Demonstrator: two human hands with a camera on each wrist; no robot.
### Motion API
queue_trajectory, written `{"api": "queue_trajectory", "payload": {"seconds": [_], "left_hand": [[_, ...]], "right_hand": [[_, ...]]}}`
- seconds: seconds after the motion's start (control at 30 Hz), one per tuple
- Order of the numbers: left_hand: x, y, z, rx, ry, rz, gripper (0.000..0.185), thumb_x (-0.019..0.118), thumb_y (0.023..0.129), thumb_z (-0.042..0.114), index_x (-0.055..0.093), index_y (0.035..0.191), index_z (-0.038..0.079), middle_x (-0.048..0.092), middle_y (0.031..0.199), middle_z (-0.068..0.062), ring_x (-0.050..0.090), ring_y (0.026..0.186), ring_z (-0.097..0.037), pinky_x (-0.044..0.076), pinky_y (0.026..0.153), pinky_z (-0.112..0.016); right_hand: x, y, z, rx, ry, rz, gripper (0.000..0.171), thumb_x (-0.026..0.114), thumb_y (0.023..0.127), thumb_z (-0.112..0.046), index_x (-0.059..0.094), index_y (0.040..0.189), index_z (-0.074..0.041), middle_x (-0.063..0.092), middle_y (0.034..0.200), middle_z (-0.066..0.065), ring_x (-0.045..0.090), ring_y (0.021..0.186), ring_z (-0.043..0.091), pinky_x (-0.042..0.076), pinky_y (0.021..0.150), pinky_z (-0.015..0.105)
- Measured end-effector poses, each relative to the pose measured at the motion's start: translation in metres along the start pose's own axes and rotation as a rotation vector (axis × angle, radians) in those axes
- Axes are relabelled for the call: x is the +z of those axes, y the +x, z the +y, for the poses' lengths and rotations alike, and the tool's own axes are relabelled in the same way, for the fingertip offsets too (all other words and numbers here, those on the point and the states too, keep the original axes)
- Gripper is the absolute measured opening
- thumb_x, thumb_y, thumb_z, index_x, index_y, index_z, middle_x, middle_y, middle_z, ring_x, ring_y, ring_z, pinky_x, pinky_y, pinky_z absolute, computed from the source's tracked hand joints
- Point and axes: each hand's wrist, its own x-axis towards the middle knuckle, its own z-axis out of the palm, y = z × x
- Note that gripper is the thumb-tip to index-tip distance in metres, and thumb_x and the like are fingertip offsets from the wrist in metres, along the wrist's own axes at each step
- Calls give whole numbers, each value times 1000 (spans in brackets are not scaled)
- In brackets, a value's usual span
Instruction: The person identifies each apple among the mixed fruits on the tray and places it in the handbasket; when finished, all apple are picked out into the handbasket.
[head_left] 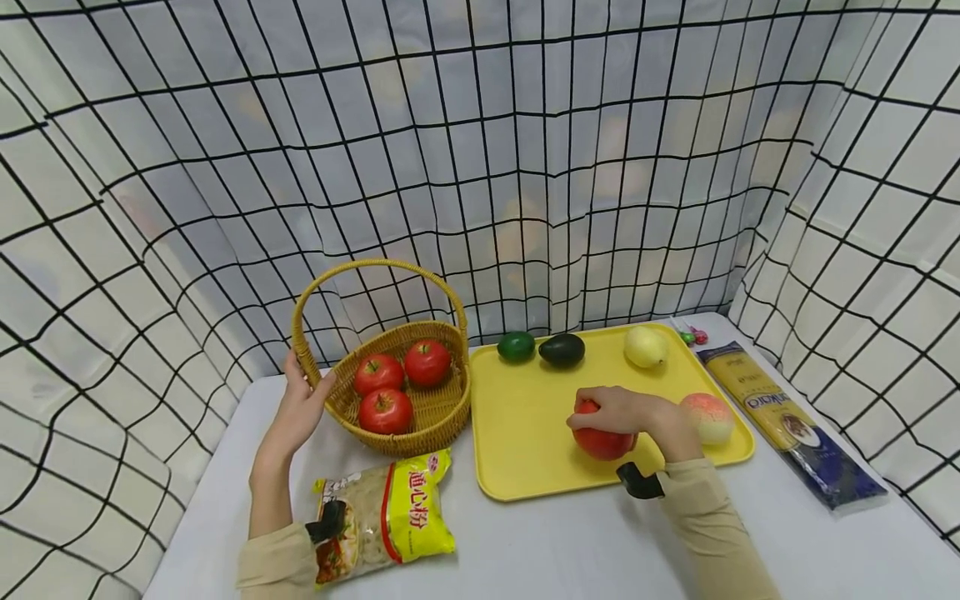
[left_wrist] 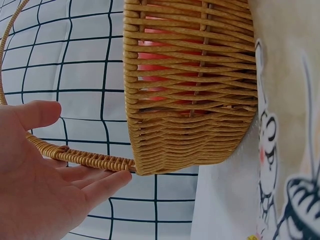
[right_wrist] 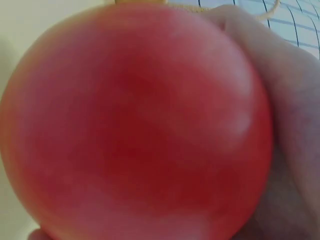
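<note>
My right hand (head_left: pixel 615 412) grips a red tomato (head_left: pixel 602 443) from above on the yellow tray (head_left: pixel 525 450). In the right wrist view the tomato (right_wrist: pixel 135 125) fills the frame, with fingers (right_wrist: pixel 290 100) curled round its right side. My left hand (head_left: pixel 303 408) lies with straight fingers against the left rim of the wicker basket (head_left: pixel 442 417), at the foot of its handle. The left wrist view shows the left hand (left_wrist: pixel 45 175) flat under the handle, with the basket (left_wrist: pixel 190 100) wall close by. Three red tomatoes (head_left: pixel 385 410) lie in the basket.
On the tray's far edge lie a lime (head_left: pixel 516 345), an avocado (head_left: pixel 562 349) and a yellow fruit (head_left: pixel 646 347); a peach (head_left: pixel 708 417) sits by my right hand. A macaroni bag (head_left: pixel 382 517) lies in front of the basket. A spaghetti pack (head_left: pixel 795 425) lies right of the tray. Checked curtains enclose the white table.
</note>
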Motion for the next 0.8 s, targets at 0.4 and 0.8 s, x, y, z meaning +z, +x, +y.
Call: {"api": "queue_trajectory", "payload": {"seconds": [0.4, 0.8], "left_hand": [[-6, -2, 0, -18, 4, -3, 90, 38, 111, 35, -37, 155, 10, -7, 166, -38, 6, 156, -54, 15, 123, -71], [-4, 0, 0, -20, -8, 16, 86, 38, 111, 26, -33, 157, 10, 9, 164, -41, 19, 154, -53, 17, 124, -68]], "right_hand": [[32, 21, -40, -318, -117, 84, 35, 70, 93, -43, 67, 121, -21, 58, 112, 2, 58, 101, 18, 55, 82, 34], [57, 35, -76, -550, -164, 370, 51, 77, 91, -37, 58, 135, -18, 51, 138, 8, 51, 123, 25, 56, 93, 39]]}}
